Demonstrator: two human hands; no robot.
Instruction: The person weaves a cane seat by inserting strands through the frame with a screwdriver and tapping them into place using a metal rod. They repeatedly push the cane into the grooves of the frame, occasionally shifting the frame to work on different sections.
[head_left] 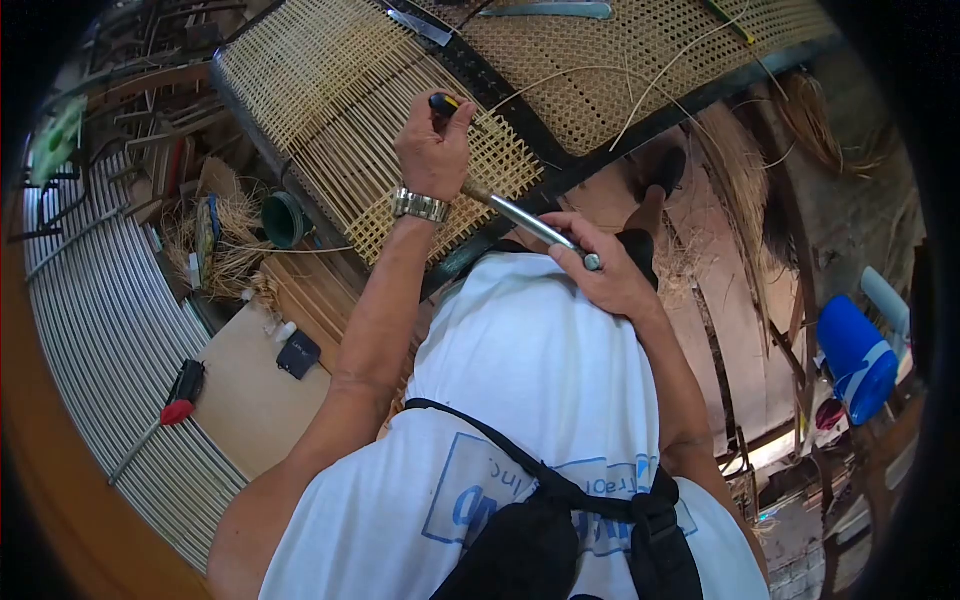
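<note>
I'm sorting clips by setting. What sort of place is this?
Most likely a cane-weaving or furniture repair workshop. A half-woven cane panel sits in a dark frame, loose cane strands trail across it, and a screwdriver lies nearby. The left hand and right hand grip tools.

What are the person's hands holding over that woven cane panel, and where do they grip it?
The left hand grips a tool's dark handle. The right hand holds a metal rod near its lower end.

A metal rod (530,222) lies slanted across half-woven cane webbing (400,130).
</note>
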